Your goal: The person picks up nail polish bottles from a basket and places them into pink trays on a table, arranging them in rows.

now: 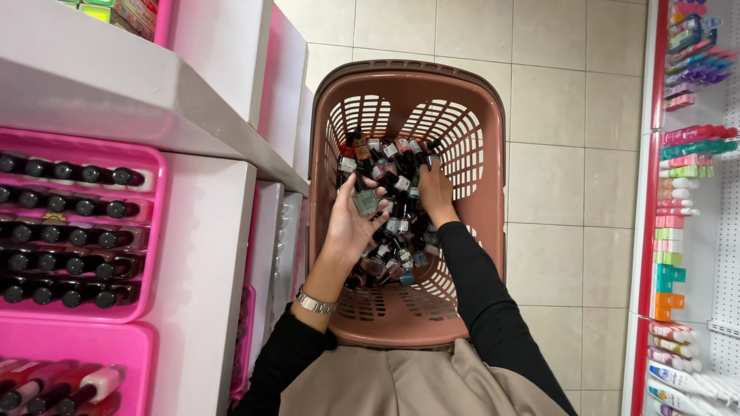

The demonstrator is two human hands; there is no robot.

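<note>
A brown plastic basket (pixel 478 115) stands on the tiled floor below me, filled with several small nail polish bottles (pixel 393 162). My left hand (pixel 351 223) is palm up inside the basket and holds a pale green nail polish bottle (pixel 364 202). A silver watch sits on that wrist. My right hand (pixel 434 191) reaches down among the bottles, its fingers buried in the pile. Both arms wear black sleeves.
At my left is a white shelf unit with a pink tray (pixel 150 254) holding rows of dark-capped bottles, and another pink tray (pixel 116 354) below. A display rack of colourful tubes (pixel 682 192) lines the right wall. Beige floor tiles (pixel 555 177) surround the basket.
</note>
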